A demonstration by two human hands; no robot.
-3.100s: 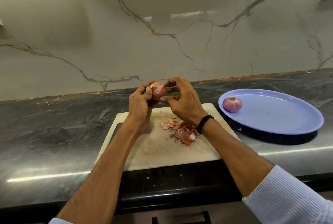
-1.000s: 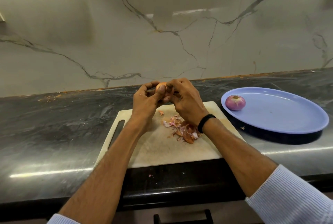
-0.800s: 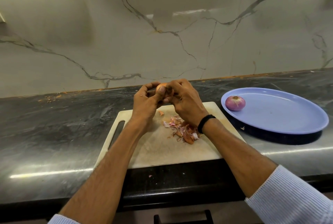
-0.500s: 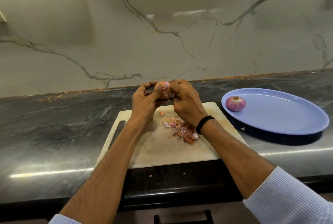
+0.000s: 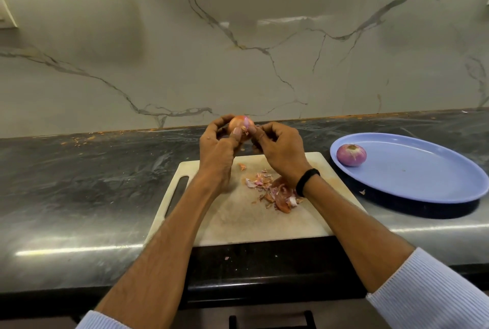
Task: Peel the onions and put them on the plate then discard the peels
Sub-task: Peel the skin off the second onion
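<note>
**Right hand easing off the onion**

The right hand [image 5: 281,147] is sitting slightly further right than half a second ago, baring more of the onion [image 5: 239,127]. The left hand [image 5: 215,149] is gripping it above the board's [image 5: 238,223] far edge. The right fingertips are pinching its skin. Its axis is unclear, with a pink patch facing up. A peeled onion [image 5: 351,154] is lying cut end up on the plate [image 5: 423,170].

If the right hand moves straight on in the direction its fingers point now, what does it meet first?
The onion held in the left hand; the fingertips of the right hand seem to touch its skin, though depth is unclear.
</note>
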